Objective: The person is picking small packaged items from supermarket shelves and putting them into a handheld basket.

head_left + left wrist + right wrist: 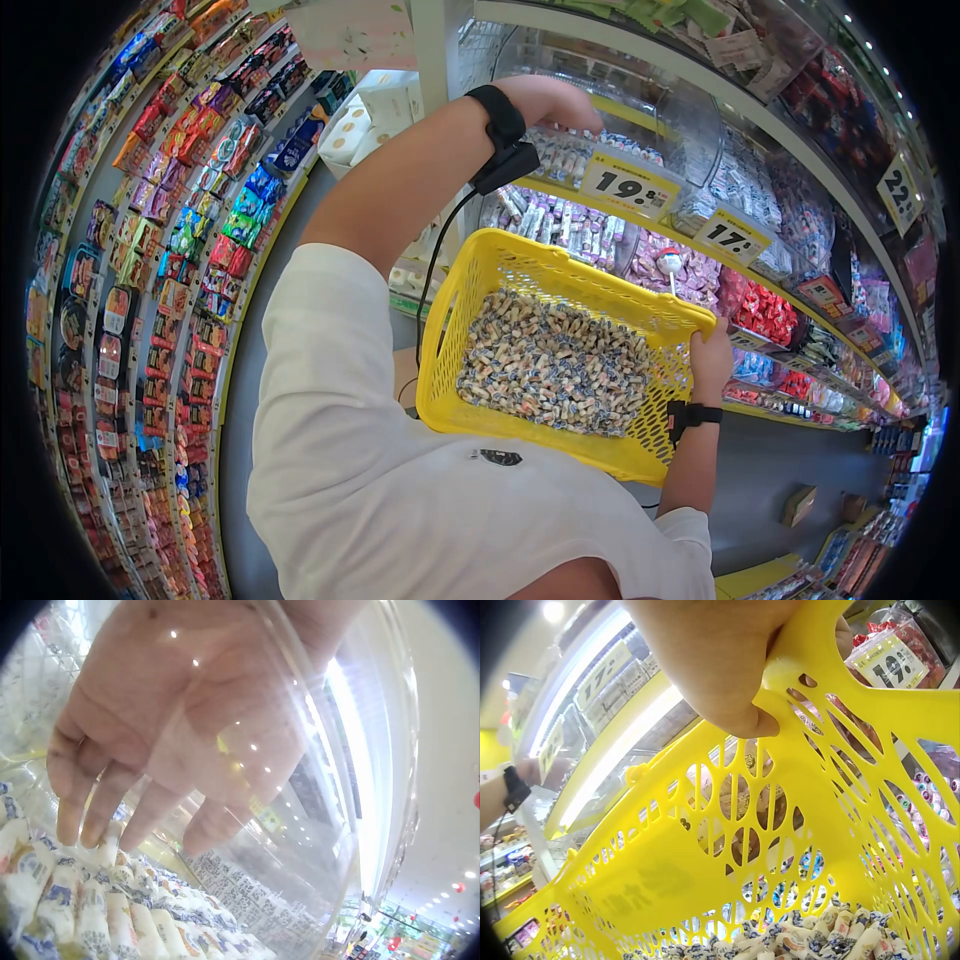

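Note:
My left hand (558, 101) reaches into a clear plastic bin on the shelf. In the left wrist view its fingers (161, 814) point down, loosely extended, fingertips right at the white-and-blue wrapped candies (90, 915). The clear bin wall (315, 892) curves in front of the palm. My right hand (712, 355) grips the right corner of a yellow plastic shopping basket (560, 262); the thumb (754, 720) lies over the rim. A thick layer of similar wrapped candies (550, 365) covers the basket floor. The basket is tilted against my body.
Price signs (630, 186) hang along the yellow shelf edge. Purple-wrapped sweets (570, 228), pink ones and red packets (765, 312) fill bins behind the basket. A white lollipop-shaped item (671, 262) stands at the far rim. Packed snack shelves (200, 170) line the left side. A cable (433, 260) trails from my left wrist.

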The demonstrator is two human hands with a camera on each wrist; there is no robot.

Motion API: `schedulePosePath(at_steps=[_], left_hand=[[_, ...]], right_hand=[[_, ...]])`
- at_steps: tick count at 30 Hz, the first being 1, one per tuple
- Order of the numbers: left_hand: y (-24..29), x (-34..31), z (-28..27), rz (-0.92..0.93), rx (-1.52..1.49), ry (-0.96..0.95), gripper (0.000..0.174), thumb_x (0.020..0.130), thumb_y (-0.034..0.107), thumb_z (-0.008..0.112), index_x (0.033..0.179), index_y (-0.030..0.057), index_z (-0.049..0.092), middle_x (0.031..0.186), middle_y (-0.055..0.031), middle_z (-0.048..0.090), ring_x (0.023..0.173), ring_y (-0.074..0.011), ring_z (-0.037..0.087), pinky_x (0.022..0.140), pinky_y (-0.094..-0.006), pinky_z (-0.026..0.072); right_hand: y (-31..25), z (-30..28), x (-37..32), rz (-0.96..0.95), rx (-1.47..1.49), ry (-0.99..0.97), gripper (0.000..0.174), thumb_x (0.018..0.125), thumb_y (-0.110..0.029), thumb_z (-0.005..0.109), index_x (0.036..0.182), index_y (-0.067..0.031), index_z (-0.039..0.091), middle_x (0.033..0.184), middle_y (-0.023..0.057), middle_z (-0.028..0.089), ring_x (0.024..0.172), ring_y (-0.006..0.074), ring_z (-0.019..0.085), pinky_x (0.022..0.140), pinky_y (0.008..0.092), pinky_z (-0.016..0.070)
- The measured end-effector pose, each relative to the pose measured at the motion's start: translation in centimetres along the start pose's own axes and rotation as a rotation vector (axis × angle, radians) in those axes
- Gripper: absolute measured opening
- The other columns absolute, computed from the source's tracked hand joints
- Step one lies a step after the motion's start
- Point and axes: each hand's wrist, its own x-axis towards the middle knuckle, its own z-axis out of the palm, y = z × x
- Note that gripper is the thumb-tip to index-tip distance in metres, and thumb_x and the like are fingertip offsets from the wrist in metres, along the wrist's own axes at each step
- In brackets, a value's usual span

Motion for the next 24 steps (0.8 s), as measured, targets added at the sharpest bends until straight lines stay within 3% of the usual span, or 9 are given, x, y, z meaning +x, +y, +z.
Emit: schedulePosePath(at_steps=[9, 12, 15, 18, 24], left_hand=[[-0.4, -0.1, 0.4, 0.005, -0.037, -0.010, 0.052, 0.084, 0.049, 0.053, 0.113, 0.0066, 0.061, 0.104, -0.0054, 0.062, 0.088, -0.0217, 0.055, 0.076, -0.0386, 0.0473], [-0.2, -0.2, 0.3, -0.044, -0.095, -0.041, 0.056, 0.084, 0.046, 0.058, 0.126, 0.0097, 0.059, 0.128, -0.0103, 0.059, 0.109, -0.0257, 0.057, 0.092, -0.0392, 0.0458], [-0.1, -0.1, 0.3, -0.052, -0.057, -0.052, 0.055, 0.084, 0.047, 0.056, 0.124, 0.0098, 0.061, 0.125, -0.0093, 0.060, 0.106, -0.0252, 0.057, 0.091, -0.0404, 0.0456], [-0.8, 0.5, 0.4, 0.011, -0.046, -0.030, 0.047, 0.083, 0.045, 0.051, 0.113, 0.0103, 0.062, 0.105, -0.0043, 0.062, 0.093, -0.0217, 0.056, 0.079, -0.0399, 0.0480], [-0.5, 0.4, 0.2, 0.001, -0.060, -0.007, 0.046, 0.083, 0.043, 0.052, 0.114, 0.0100, 0.062, 0.102, -0.0046, 0.065, 0.088, -0.0208, 0.059, 0.075, -0.0387, 0.0496]], right_hand=[[0.3, 0.3, 0.0, 0.000, -0.004, 0.013, 0.039, 0.085, -0.026, 0.056, 0.114, -0.0036, 0.045, 0.101, 0.0226, 0.064, 0.090, 0.0424, 0.063, 0.076, 0.0520, 0.0485], [0.4, 0.4, 0.1, 0.010, -0.010, -0.003, 0.040, 0.085, -0.026, 0.056, 0.115, -0.0038, 0.045, 0.101, 0.0222, 0.064, 0.090, 0.0422, 0.063, 0.076, 0.0518, 0.0485], [0.3, 0.3, 0.1, 0.015, -0.011, -0.016, 0.040, 0.085, -0.027, 0.056, 0.116, -0.0038, 0.045, 0.102, 0.0219, 0.064, 0.090, 0.0420, 0.063, 0.076, 0.0516, 0.0486], [0.3, 0.3, 0.1, 0.011, -0.012, -0.017, 0.041, 0.085, -0.027, 0.056, 0.117, -0.0035, 0.045, 0.102, 0.0217, 0.064, 0.090, 0.0419, 0.063, 0.076, 0.0515, 0.0488], [0.1, 0.0, 0.0, 0.015, -0.028, -0.013, 0.044, 0.085, -0.027, 0.056, 0.120, -0.0029, 0.044, 0.103, 0.0217, 0.064, 0.090, 0.0417, 0.063, 0.076, 0.0515, 0.0489]])
